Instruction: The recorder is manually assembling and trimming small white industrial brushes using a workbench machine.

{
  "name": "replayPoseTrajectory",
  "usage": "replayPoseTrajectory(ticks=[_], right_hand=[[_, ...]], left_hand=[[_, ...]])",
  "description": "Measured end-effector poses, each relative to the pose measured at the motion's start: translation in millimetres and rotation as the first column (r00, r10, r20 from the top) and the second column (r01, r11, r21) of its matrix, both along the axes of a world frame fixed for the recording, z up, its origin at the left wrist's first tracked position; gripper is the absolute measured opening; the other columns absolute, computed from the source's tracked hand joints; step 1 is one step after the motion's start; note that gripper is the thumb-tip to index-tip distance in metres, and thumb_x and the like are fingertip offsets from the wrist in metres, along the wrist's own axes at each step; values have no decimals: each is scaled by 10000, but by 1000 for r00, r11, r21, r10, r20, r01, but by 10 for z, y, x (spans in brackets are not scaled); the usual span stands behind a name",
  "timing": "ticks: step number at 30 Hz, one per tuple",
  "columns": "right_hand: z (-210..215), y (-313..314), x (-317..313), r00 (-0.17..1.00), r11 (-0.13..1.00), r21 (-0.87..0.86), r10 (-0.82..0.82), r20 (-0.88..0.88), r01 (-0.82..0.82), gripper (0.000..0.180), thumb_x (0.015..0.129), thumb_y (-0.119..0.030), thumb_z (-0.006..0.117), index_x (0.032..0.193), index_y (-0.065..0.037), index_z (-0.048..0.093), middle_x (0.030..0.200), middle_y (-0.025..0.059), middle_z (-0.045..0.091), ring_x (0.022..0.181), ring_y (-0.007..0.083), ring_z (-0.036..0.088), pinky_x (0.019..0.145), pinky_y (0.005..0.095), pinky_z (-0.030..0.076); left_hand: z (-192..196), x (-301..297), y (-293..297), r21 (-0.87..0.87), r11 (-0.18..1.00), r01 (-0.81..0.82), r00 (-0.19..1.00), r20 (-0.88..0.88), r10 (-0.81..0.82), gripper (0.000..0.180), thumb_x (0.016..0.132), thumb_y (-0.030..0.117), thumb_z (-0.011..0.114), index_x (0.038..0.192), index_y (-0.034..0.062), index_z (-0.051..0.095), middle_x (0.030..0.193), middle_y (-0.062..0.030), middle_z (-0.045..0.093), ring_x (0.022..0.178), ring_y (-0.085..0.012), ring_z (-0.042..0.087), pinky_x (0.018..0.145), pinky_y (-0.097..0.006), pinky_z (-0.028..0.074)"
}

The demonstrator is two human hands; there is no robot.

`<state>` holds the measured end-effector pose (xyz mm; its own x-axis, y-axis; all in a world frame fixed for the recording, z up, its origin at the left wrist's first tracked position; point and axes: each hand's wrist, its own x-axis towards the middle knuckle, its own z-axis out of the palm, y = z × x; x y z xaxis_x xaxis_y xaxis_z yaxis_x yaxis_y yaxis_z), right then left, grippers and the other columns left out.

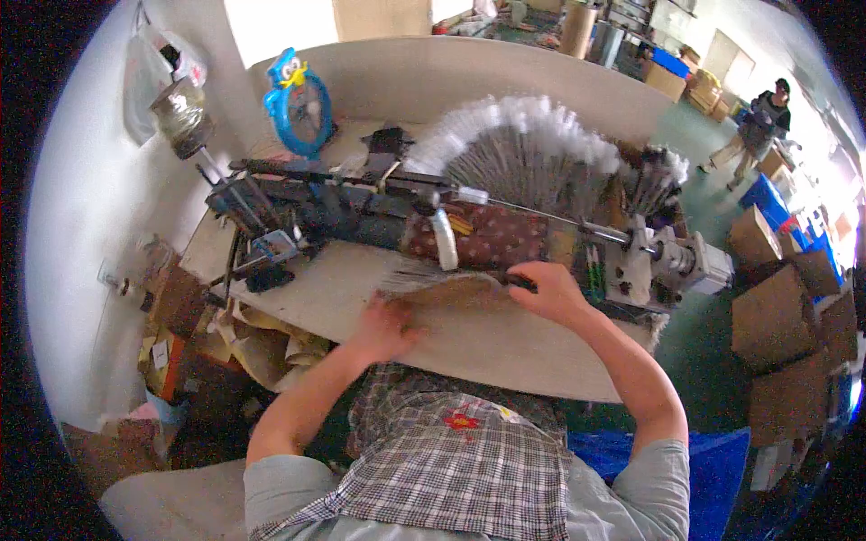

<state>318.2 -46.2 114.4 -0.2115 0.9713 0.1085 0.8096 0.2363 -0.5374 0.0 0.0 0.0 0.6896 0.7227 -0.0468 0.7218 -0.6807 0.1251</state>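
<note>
fan-shaped bundle of thin rods [442, 287] lies flat on the workbench [505, 352], long axis left-right. right hand [548, 290] grasps its narrow dark end; left hand [383, 326] presses open-palmed on its spread edge.

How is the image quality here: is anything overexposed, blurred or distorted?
Head view: the window at top is blown out to white; the left hand and the flat bundle under it look motion-blurred; the table edge bows from fisheye distortion; the corners are black.
</note>
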Motion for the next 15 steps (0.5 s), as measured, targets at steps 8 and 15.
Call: replayPoseTrajectory(ticks=[8, 15], right_hand=[[-108, -412, -172, 967, 985, 39, 158, 201, -169, 345, 732, -242, 653, 1028, -71, 609, 929, 126, 616, 877, 301, 587, 756, 388, 474], [-146, -646, -334, 819, 927, -110, 369, 439, -359, 371, 727, -312, 655, 1011, -83, 587, 903, 103, 560, 897, 286, 554, 733, 409, 488]], left_hand=[[188, -863, 359, 318, 923, -214, 976, 96, 193, 602, 870, 457, 452, 1285, 22, 431, 1365, -146, 383, 1317, -289, 265, 1081, -464, 177], [401, -983, -121, 289, 932, -218, 974, 129, 188, 766, 782, 548, 549, 1325, 37, 373, 1407, -174, 303, 1317, -336, 253, 1085, -471, 167]])
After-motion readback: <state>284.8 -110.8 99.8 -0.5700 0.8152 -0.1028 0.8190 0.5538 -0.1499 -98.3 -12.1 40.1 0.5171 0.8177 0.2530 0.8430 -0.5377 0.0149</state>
